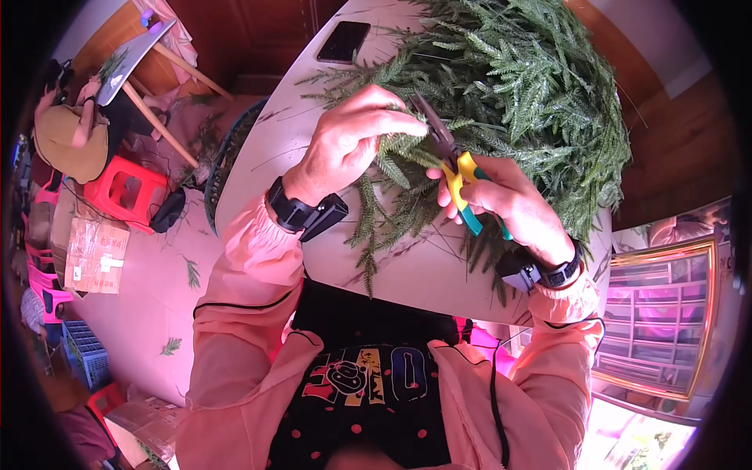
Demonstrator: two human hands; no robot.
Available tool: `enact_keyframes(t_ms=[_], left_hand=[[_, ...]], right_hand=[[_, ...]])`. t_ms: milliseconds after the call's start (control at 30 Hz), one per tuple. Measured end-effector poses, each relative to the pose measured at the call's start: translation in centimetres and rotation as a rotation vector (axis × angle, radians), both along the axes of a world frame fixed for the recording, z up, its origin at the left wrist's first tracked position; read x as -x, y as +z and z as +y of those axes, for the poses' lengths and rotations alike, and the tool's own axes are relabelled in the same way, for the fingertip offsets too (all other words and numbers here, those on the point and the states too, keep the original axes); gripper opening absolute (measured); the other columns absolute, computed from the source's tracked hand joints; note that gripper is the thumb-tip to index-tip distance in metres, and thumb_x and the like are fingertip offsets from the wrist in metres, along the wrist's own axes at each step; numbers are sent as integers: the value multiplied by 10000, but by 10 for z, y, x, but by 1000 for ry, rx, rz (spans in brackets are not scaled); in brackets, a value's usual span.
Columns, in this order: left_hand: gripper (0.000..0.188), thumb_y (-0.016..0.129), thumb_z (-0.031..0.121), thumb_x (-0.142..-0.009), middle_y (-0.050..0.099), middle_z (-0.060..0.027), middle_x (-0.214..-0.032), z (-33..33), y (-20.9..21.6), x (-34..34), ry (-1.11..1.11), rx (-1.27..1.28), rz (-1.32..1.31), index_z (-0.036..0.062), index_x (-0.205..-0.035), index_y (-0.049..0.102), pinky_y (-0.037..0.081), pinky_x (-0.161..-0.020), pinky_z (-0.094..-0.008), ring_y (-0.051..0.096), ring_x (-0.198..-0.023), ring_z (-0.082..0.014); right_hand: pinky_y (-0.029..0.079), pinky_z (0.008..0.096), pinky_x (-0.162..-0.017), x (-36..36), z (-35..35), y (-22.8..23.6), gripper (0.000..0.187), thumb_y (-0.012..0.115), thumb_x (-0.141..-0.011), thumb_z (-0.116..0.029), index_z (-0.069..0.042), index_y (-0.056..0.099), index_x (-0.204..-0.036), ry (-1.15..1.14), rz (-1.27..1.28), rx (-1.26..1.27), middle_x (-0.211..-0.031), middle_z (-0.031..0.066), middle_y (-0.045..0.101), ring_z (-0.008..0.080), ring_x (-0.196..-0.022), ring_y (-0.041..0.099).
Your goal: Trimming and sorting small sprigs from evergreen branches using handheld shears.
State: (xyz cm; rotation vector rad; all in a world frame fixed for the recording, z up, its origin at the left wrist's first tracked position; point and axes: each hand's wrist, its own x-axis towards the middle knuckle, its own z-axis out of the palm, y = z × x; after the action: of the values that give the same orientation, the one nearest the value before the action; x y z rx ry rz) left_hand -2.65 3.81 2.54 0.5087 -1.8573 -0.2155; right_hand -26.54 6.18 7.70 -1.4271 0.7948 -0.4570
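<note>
At frame centre, the left hand [348, 141] is pinching a green fern sprig [395, 153] while the right hand [505, 200] is gripping yellow-handled pliers [450, 160] above the white tabletop [427, 270], whose near edge shows bare.

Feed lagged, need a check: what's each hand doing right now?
Left hand: closed, pinching a green fern sprig.
Right hand: closed around yellow-and-teal pliers, jaws at the sprig.

A flat black phone [343, 41] lies top centre; a red plastic stool [125, 190] and a tan cardboard sheet [95, 255] sit at left.
</note>
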Motion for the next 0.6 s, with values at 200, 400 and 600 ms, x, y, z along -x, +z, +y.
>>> enact_keyframes(t_ms=[200, 400, 600], left_hand=[[445, 459, -202, -687, 596, -116, -912, 0, -5, 4, 1, 30, -50, 49, -982, 678, 502, -688, -312, 616, -816, -237], [417, 475, -199, -701, 597, -118, -915, -1, -3, 2, -4, 6, -37, 44, -979, 669, 502, -693, -308, 616, -835, -246], [394, 476, -198, -715, 597, -112, -906, -1, -2, 1, -19, -5, -29, 41, -967, 664, 501, -708, -303, 615, -845, -242]], right_hand=[[467, 257, -744, -14, -4, 0, 376, 470, -830, -105, 68, 538, -1157, -88, -27, -17, -943, 92, 638, 144, -822, 592], [467, 254, -709, -21, -8, -7, 310, 470, -832, -105, 59, 549, -1083, -71, 2, 40, -910, 79, 625, 143, -788, 585], [443, 251, -635, -24, -9, -24, 269, 472, -829, -96, 50, 550, -1041, -71, -130, -15, -815, 50, 577, 118, -696, 532]])
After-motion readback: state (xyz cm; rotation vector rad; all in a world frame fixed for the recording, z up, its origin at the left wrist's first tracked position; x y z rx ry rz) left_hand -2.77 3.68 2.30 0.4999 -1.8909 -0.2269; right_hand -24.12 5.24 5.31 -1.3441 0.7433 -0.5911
